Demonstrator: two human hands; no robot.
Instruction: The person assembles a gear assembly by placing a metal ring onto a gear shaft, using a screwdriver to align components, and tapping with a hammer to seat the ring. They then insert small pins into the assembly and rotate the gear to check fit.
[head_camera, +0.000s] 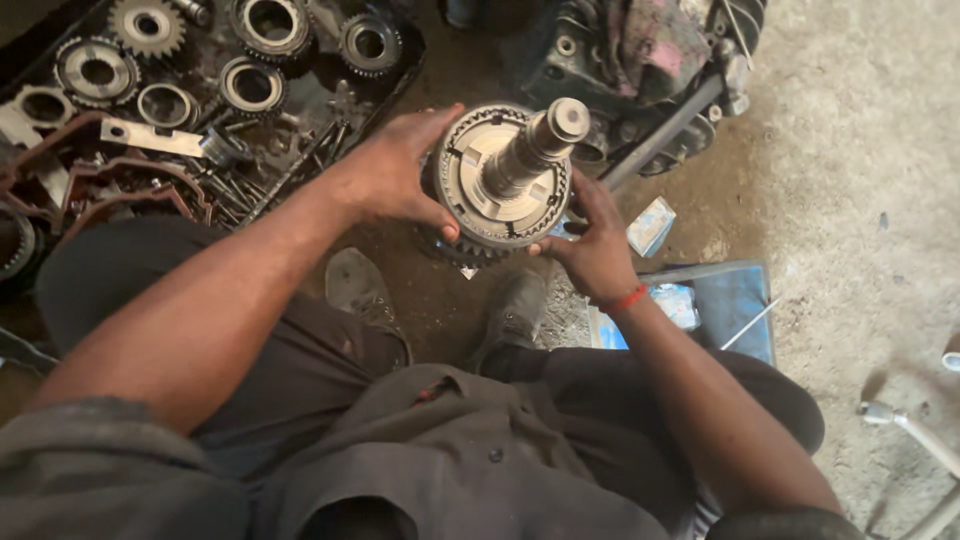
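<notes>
Nearest the camera: the person's dark grey work shirt (470, 470) and trousers, knees apart, two worn grey shoes (360, 290) planted on the oily floor. Just beyond the shoes, both hands hold a round grey steel gear hub w/ a toothed ring, mounted on an upright splined steel shaft (505, 180). Left hand (400, 170) is wrapped on the hub's left rim, thumb over the lower edge, fingers closed on it; right hand (590, 240), w/ a red band at the wrist, clamps the lower right rim, fingers curled under. Assembly is off the ground, btwn the hands, above the shoes, shaft end tilted up-right. Judgement: to seat the hub well, keep it square to the shaft, press evenly on opposite sides, line up the splines & the small inserts in the rim before pushing; fingers should stay clear of the teeth, and oily metal may slip. Right of the hands: a flat blue plastic sheet (735, 300) w/ small packets. Farther left: a black tray of loose steel gears and rings (250, 85). Far top: a dark greasy gearbox housing (640, 60).
</notes>
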